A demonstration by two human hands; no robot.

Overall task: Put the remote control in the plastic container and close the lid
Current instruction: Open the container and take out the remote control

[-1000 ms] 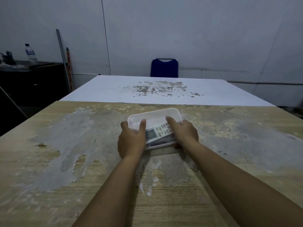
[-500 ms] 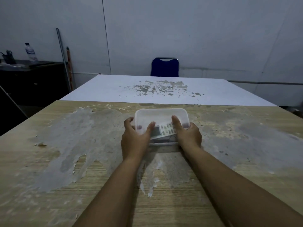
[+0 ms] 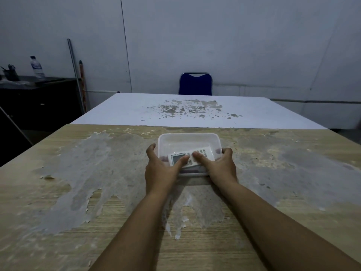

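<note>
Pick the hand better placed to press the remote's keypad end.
Right, probably: the right hand rests its thumb on the keypad end of the remote control; the left hand thumbs its display end.

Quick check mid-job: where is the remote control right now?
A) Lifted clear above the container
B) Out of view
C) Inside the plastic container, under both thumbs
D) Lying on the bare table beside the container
C: the remote control lies tilted inside the plastic container, with the thumbs of the left hand and right hand pressing on it.

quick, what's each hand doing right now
Left hand: gripping the translucent plastic container, thumb on the white remote control.
Right hand: same grip, other side.
</note>
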